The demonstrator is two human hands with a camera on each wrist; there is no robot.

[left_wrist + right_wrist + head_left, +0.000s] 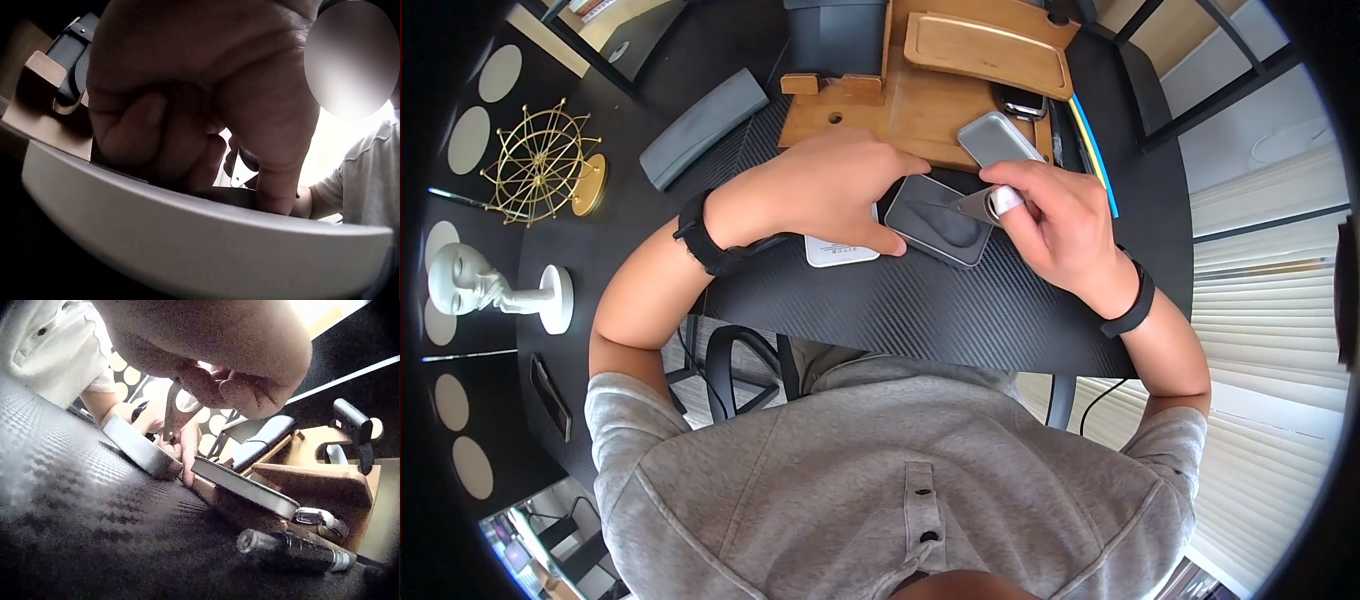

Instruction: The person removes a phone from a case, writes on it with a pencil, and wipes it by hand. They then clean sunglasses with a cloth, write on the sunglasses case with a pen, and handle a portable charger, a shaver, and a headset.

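A metal tin (940, 222) with a dark lining and an oval hollow lies on the desk. My left hand (830, 190) grips its left side, thumb and forefinger spread along the rim. Over the hollow, a flat silver tool (978, 207) is pinched in my right hand (1055, 222); a white part shows by the fingers. Partly under my left hand is a white printed object (840, 251). In the left wrist view the fingers of my left hand (200, 87) are bent. The right wrist view shows the tin (142, 449) and the tool (172, 411) side-on.
A metal lid (1000, 138) lies beside a wooden organizer (920, 122), with a watch (1022, 103) near it. A grey case (703, 128) is at the upper left. Further left stand a gold wheel ornament (542, 160) and a white figurine (555, 299).
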